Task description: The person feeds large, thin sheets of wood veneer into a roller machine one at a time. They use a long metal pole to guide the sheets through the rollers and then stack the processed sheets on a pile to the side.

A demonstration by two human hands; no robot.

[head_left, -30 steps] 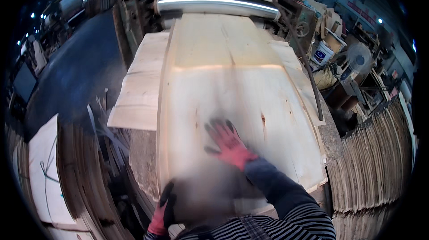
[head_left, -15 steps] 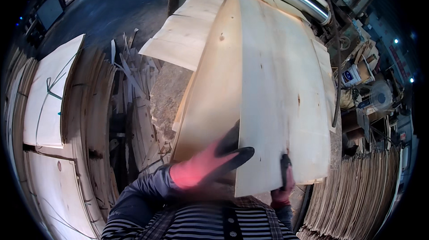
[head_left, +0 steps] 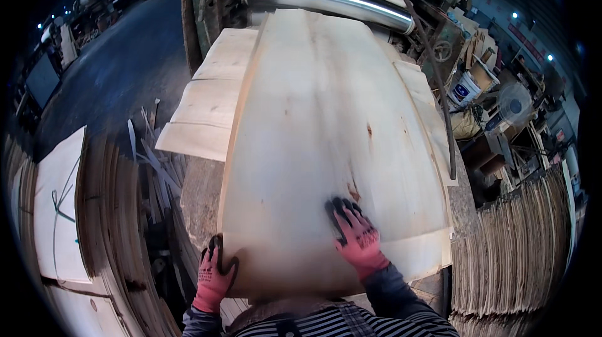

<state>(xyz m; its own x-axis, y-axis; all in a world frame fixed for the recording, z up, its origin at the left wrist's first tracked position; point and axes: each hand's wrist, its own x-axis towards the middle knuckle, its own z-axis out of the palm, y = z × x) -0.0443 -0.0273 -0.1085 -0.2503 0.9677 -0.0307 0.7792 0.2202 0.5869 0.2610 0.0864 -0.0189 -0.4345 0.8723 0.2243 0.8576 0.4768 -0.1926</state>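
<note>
A large pale wood veneer sheet [head_left: 307,142] lies flat on top of the stack in front of me, with a few dark knots and a brown streak along it. My right hand [head_left: 359,236], in a pink glove with black fingertips, rests on its near part, fingers stretched and slightly spread. At the sheet's near left edge is my left hand [head_left: 213,277], gloved the same way. Its fingers point forward along the edge, with the thumb apart over the sheet. More veneer sheets [head_left: 207,92] stick out from under the stack on the left.
Beyond the stack runs a shiny metal roller [head_left: 326,1]. Tied veneer bundles [head_left: 59,211] stand on the left beside loose wood strips [head_left: 157,161]. A tall veneer stack [head_left: 501,255] is on the right, with a fan [head_left: 514,105] and a white bucket [head_left: 464,90] behind it.
The raised, folded veneer sheet has come down flat over the stack. My left hand has moved left to its edge, and my right hand from its near right side onto its top.
</note>
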